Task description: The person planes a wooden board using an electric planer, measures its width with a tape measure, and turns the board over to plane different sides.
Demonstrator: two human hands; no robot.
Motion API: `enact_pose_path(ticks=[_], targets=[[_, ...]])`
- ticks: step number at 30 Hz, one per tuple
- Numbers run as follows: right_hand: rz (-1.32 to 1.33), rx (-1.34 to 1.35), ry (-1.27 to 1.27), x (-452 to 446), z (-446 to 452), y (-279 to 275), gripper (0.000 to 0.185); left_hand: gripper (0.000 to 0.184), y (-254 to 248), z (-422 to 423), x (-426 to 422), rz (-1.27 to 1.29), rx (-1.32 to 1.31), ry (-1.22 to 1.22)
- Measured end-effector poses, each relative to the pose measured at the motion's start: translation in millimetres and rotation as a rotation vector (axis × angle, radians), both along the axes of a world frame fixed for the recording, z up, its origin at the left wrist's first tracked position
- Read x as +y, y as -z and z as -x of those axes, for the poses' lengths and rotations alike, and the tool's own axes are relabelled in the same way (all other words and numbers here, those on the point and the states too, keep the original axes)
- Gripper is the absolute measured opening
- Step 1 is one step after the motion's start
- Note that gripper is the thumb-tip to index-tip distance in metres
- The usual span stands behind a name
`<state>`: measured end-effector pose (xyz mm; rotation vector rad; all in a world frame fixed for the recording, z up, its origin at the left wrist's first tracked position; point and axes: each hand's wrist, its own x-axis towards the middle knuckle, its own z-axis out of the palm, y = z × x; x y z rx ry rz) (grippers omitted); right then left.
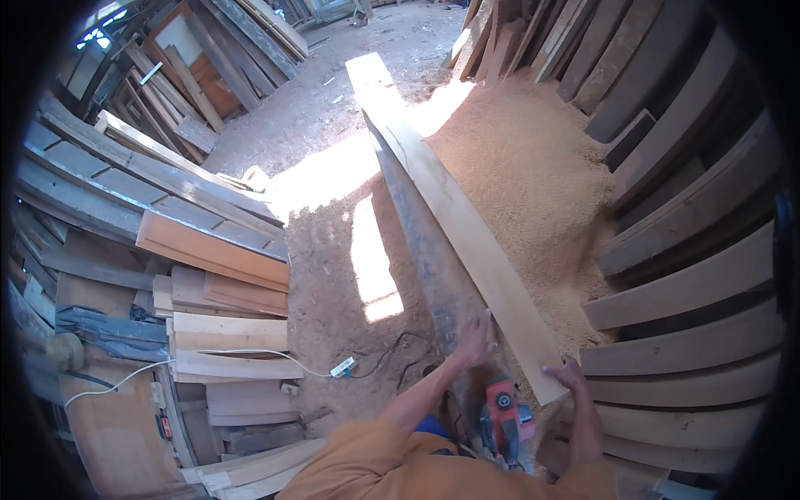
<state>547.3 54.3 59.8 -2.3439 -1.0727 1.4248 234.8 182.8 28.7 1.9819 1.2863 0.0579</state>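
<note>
A long pale wooden plank (467,225) stretches away from me, lying along a dark, worn board (425,242). At its near end my right hand (568,372) is closed around the right corner, thumb on the upper face. My left hand (475,342) is at the plank's left edge, above the dark board, its fingers closed against that edge and partly hidden. Between my forearms, just below the near end, sits a red handheld power planer (502,408); neither hand touches it.
Sawdust (525,167) is heaped right of the plank. Stacked boards (683,358) line the right side, and more boards (225,333) lie at left. A white power strip (342,367) with cords lies on the dirt floor. Planks (237,58) lean at the back.
</note>
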Motion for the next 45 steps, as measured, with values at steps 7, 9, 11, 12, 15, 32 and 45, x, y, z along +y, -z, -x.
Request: enact_pose_path(ticks=[7, 9, 11, 12, 15, 32, 45], targets=[[0.069, 0.305, 0.070, 3, -29, 28, 0.067, 0.097, 14, 9, -27, -0.039, -0.167, -0.150], [0.076, 0.369, 0.074, 2, -38, 25, 0.062, 0.102, -11, -3, -31, 0.024, -0.210, -0.282], [0.105, 0.402, 0.044, 1, -52, 17, 0.060, 0.106, -34, -20, -30, 0.303, -0.339, -0.426], [0.097, 0.420, 0.007, 3, -54, 2, 0.061, 0.108, -39, -28, -29, 0.442, -0.406, -0.494], [0.080, 0.432, -0.084, 7, -40, -64, 0.062, 0.090, 10, -46, -51, 0.690, -0.629, -0.645], [-0.008, 0.545, -0.240, -83, 191, -109, 0.062, 0.063, -116, 85, -209, 0.984, -1.196, -0.794], [-0.059, 0.239, -0.197, -103, 290, -16, 0.061, 0.054, -35, 155, -221, 0.483, -0.815, -0.827]])
